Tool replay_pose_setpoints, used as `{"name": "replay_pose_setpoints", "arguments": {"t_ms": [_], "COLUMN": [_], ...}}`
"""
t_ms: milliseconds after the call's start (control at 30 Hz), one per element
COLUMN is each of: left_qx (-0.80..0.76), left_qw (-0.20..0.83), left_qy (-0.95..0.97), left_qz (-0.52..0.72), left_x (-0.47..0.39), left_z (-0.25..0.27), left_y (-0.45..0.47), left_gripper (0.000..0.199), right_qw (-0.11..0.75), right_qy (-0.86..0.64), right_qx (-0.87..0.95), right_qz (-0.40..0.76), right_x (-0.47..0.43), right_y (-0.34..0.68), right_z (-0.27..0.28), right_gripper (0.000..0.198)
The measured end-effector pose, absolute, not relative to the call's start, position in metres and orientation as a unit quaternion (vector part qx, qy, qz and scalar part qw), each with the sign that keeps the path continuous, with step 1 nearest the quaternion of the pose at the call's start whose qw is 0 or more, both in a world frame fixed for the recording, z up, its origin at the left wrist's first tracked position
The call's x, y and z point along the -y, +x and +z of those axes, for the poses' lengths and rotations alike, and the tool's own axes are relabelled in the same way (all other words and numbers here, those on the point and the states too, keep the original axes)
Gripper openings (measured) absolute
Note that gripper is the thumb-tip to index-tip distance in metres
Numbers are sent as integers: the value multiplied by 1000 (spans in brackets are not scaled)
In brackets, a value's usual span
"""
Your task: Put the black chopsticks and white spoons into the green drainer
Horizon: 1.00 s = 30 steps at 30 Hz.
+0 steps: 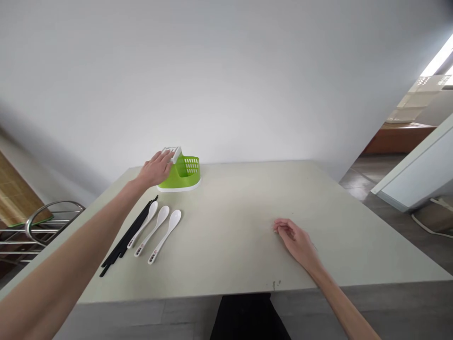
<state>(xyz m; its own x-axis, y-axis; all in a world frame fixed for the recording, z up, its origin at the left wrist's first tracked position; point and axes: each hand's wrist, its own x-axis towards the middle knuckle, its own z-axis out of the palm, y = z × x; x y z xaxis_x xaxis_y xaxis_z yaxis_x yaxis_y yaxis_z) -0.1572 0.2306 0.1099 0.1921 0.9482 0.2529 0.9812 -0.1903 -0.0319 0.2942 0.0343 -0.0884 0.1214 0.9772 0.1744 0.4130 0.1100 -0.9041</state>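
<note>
Left hand [155, 168] atop green-and-white plastic caddy [183, 181], grip unclear; right hand [296, 242] curled closed, long white spoons [163, 214], slim black chopsticks [129, 233] before caddy

From here, wide gap btwn three white long-handled spoons [162, 216] and bare R hand [296, 242] on pale tabletop [226, 212]. L side's tight: slim black chopsticks [123, 243], bare L hand [155, 170] at green-white plastic basket [180, 182], white wall [230, 85] behind.
</note>
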Motion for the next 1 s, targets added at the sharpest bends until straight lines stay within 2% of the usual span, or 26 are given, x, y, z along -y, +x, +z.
{"name": "replay_pose_setpoints", "arguments": {"t_ms": [167,467,700,800,867,1000], "left_qx": [615,617,617,592,548,458], "left_qw": [99,98,124,181,166,55], "left_qy": [-776,-780,-777,-772,-790,-869], "left_qz": [-99,-42,-26,-141,-218,-178], "left_x": [-218,-202,-193,-154,-112,-34], "left_z": [109,114,128,103,66,-21], "left_y": [-170,-191,-176,-148,-125,-93], "left_gripper": [65,65,58,59,55,55], "right_qw": [454,441,434,440,447,451], "right_qy": [-589,-603,-605,-598,-588,-578], "right_qx": [594,591,594,598,604,618], "right_qz": [307,305,306,302,298,285], "right_x": [-35,-33,-32,-34,-37,-38], "right_y": [296,300,304,304,302,299], "right_z": [-92,-94,-99,-102,-103,-101], "right_gripper": [35,35,35,35,34,34]}}
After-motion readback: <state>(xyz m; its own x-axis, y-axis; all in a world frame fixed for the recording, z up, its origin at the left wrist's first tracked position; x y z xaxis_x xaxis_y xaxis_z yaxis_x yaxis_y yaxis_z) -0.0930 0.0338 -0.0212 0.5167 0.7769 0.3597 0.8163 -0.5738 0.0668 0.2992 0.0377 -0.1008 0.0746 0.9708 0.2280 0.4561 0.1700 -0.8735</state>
